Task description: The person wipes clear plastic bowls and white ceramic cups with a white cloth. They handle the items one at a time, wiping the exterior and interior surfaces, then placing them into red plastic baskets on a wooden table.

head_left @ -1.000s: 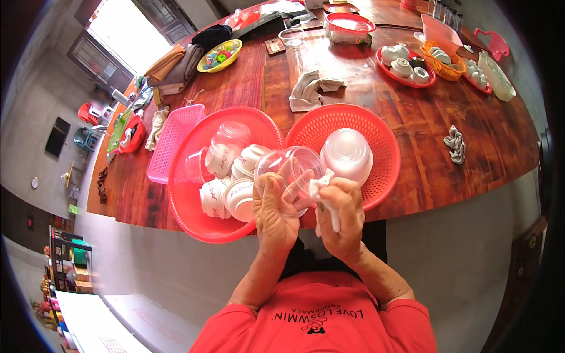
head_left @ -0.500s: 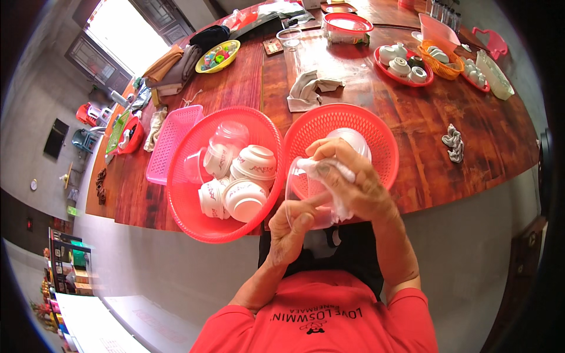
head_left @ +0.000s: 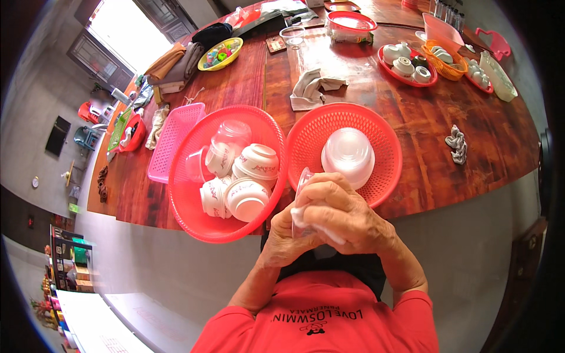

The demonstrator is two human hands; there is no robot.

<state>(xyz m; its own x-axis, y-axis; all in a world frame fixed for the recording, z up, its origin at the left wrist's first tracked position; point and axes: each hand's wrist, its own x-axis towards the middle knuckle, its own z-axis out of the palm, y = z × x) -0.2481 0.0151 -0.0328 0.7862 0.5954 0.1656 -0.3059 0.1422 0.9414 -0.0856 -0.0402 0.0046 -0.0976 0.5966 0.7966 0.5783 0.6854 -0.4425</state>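
In front of my chest, my left hand (head_left: 283,236) grips a clear plastic bowl (head_left: 304,178) by its side, with the bowl tilted on edge. My right hand (head_left: 348,213) is closed around a white cloth (head_left: 299,218) and presses it against the bowl; its fingers cover much of both. Just beyond my hands stands a round red basket (head_left: 385,126) holding upturned translucent plastic bowls (head_left: 348,154) that look stacked. To its left, a larger red basket (head_left: 183,219) contains several white bowls with red markings (head_left: 247,199) and a few clear plastic bowls (head_left: 234,133).
A pink basket (head_left: 166,147) lies left of the large red one. Crumpled cloths (head_left: 312,91) rest on the wooden table (head_left: 424,170). Farther back are a red tray of teaware (head_left: 406,66), an orange basket (head_left: 445,60), a yellow bowl (head_left: 220,54) and a red-lidded container (head_left: 352,26).
My right hand has come down and toward me with the cloth, uncovering the bowls in the right basket. The held bowl has turned more edge-on.
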